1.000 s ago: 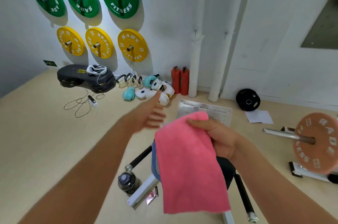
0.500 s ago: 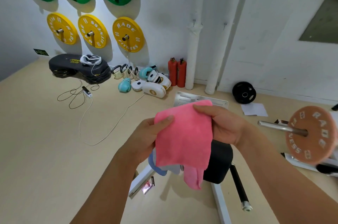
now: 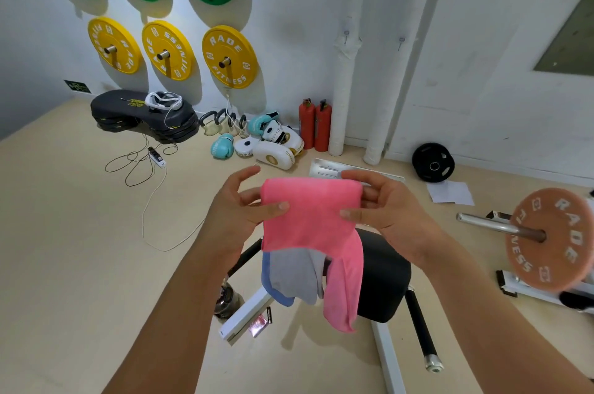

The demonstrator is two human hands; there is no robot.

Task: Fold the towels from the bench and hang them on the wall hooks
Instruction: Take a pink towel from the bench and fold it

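Now both hands, left (image 3: 236,216) and right (image 3: 385,210), pinch the pink towel (image 3: 310,220) with curled fingers.

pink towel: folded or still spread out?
Partly folded. The pink towel is doubled over along its top edge, pinched by the left hand and right hand; one loose end hangs lower on the right.
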